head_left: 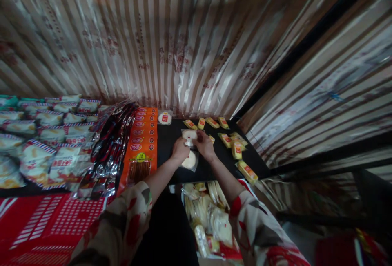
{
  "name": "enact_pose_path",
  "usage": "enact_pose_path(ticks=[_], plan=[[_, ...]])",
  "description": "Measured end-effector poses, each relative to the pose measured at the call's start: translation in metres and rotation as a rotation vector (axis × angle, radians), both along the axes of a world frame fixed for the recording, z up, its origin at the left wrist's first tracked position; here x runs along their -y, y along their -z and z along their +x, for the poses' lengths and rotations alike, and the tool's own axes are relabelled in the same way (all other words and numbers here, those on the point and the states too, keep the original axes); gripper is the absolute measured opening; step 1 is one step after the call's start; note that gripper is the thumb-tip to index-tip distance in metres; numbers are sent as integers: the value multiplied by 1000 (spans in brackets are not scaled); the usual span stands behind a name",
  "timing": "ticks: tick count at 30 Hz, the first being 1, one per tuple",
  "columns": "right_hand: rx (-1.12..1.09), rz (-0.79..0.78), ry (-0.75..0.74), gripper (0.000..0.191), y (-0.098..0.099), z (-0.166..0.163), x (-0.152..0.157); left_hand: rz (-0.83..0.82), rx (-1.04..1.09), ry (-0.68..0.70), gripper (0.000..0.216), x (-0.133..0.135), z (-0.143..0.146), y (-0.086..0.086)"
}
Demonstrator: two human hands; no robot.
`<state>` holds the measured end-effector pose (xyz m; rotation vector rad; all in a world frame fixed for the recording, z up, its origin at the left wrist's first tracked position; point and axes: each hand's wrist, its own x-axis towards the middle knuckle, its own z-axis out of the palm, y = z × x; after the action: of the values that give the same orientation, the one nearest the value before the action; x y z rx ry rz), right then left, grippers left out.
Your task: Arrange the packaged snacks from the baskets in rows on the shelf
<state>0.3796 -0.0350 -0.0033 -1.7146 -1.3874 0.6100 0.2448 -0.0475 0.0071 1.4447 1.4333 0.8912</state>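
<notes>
Both my hands meet over the black shelf [168, 151]. My left hand [180, 150] is closed at the left side of a clear packet holding a round, pale, flat cake [189, 135]. At its right edge my right hand [204, 143] pinches the same packet. Just below, partly behind my left hand, lies another packaged round cake [190, 161]. Near the wall stands a white round packet with a red label [165, 117]. Several small yellow packets [236, 149] are spread to the right of my hands. My fingertips are small and slightly blurred here.
Left are orange packet strips [140, 135], dark shiny packets [112, 143] and many white snack bags [65, 135]. A red basket [67, 221] sits at lower left. Below my right arm is a box of packaged goods [208, 217]. Striped sheeting [171, 45] hangs behind.
</notes>
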Motion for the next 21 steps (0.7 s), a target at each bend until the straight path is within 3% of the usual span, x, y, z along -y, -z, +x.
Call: enact_pose_path(ticks=[3,7,9,16,18,21], plan=[[-215,36,38,56,-23,-6,5,-26,80,-23,36,4,-1,-14],[-269,101,-26,54,-52,-25,15,-196,448,-42,57,17,-7,-37],[-299,116,-75,48,-60,-37,21,-243,560,-54,57,25,-12,-48],[-542,52,-262,27,-61,-66,33,-252,651,-140,34,41,-35,-62],[-495,71,-242,26,-60,-65,34,-274,635,-162,32,42,-42,-61],[-251,138,-191,29,-61,-58,39,-344,490,-77,34,40,-51,-60]])
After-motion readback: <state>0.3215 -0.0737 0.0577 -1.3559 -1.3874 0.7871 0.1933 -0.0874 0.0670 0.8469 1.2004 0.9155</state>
